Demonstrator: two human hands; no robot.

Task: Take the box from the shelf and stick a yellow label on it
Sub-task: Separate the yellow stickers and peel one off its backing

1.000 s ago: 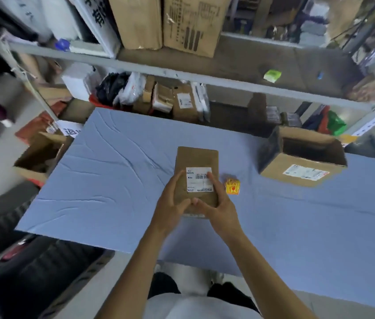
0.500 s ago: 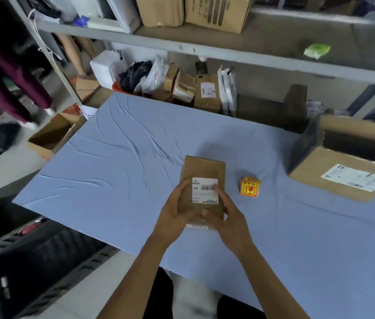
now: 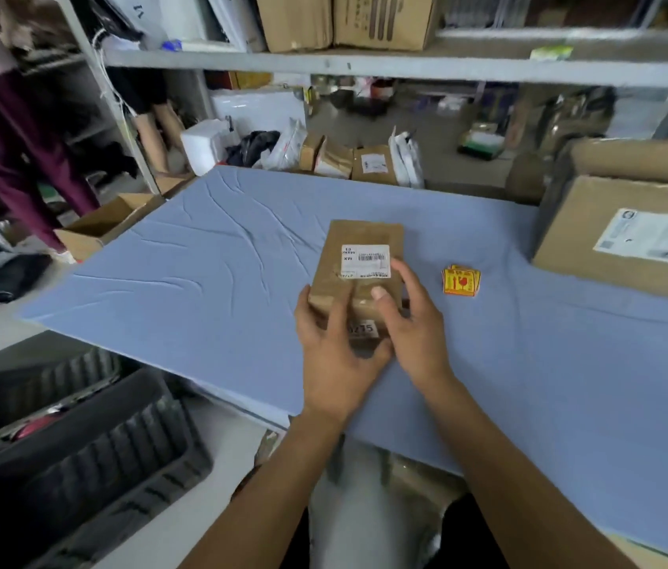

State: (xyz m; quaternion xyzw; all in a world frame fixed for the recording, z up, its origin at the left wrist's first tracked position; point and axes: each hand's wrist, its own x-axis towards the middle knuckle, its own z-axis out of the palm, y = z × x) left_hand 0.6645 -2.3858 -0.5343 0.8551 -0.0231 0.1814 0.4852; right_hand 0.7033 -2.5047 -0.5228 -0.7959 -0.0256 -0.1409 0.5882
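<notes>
A small brown cardboard box (image 3: 365,240) with a white barcode label lies on the blue table cover (image 3: 209,281), near its front edge. My left hand (image 3: 332,342) grips the box's near left corner. Resting on its near right side is my right hand (image 3: 410,322), thumb on top and fingers along the edge. A small stack of yellow labels (image 3: 460,280) with red print lies on the cover just right of the box, untouched.
A large brown carton (image 3: 627,236) with a white shipping label stands at the right. Small parcels and bags (image 3: 348,160) line the table's far edge under a grey shelf (image 3: 406,67). A black crate (image 3: 77,453) sits at lower left. A person's legs (image 3: 8,158) stand at the left.
Both hands have slid toward the box's near end, uncovering the white label. The camera has tilted, so more of the shelf and the person at the left shows.
</notes>
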